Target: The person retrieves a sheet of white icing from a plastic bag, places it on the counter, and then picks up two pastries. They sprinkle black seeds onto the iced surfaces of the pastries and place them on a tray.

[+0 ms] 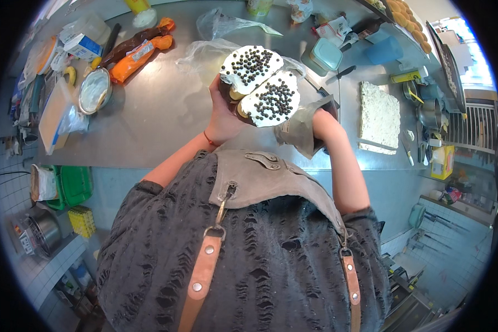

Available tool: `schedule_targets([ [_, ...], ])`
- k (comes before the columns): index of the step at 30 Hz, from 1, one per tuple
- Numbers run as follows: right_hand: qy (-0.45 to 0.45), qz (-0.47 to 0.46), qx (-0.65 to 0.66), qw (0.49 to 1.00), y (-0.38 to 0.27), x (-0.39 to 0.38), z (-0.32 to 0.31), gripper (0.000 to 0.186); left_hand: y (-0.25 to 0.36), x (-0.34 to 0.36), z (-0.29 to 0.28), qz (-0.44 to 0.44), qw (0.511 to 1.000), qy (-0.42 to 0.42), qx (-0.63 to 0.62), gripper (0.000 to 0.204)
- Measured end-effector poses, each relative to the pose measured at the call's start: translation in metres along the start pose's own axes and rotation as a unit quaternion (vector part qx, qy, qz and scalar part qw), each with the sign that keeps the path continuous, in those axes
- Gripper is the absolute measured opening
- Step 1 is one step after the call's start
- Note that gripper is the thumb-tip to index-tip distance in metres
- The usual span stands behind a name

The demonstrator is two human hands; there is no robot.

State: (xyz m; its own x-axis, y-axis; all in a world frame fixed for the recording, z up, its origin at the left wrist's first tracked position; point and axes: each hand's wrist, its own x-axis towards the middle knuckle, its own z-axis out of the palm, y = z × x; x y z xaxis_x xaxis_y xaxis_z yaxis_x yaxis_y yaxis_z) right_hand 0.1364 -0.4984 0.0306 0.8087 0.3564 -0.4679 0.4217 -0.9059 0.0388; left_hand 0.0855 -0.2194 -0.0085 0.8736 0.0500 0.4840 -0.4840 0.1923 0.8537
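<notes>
My left hand point(221, 120) is wrapped round the left side of a cream-topped pastry point(271, 105), holding it up above the steel worktop. Its two rounded lobes lie side by side, dark along the sides, with white cream and many small dark chocolate balls on top. A red string circles my left wrist. Just right of the pastry, my right hand point(325, 126) reaches into a grey pouch point(297, 131); the pouch hides its fingers. Behind the pastry lies crumpled clear plastic point(196, 55).
On the left of the worktop point(149, 122) are an orange piping bag point(140, 60), a brown piping bag point(128, 46) and a metal bowl point(95, 92). A clear piping bag point(227, 25) lies farther back. To the right are a lidded container point(325, 54), a knife point(346, 72) and a white slab point(379, 115).
</notes>
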Motion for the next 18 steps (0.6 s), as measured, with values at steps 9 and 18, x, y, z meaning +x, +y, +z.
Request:
schedule_targets([
  [9, -0.184, -0.124, 0.101, 0.970, -0.027, 0.020, 0.008, 0.014, -0.001, -0.001, 0.001, 0.000, 0.999, 0.045, 0.006, 0.128],
  [18, -0.128, -0.143, 0.100, 0.976, -0.014, 0.017, 0.026, 0.013, -0.003, 0.000, 0.001, 0.018, 0.999, 0.035, 0.011, 0.129],
])
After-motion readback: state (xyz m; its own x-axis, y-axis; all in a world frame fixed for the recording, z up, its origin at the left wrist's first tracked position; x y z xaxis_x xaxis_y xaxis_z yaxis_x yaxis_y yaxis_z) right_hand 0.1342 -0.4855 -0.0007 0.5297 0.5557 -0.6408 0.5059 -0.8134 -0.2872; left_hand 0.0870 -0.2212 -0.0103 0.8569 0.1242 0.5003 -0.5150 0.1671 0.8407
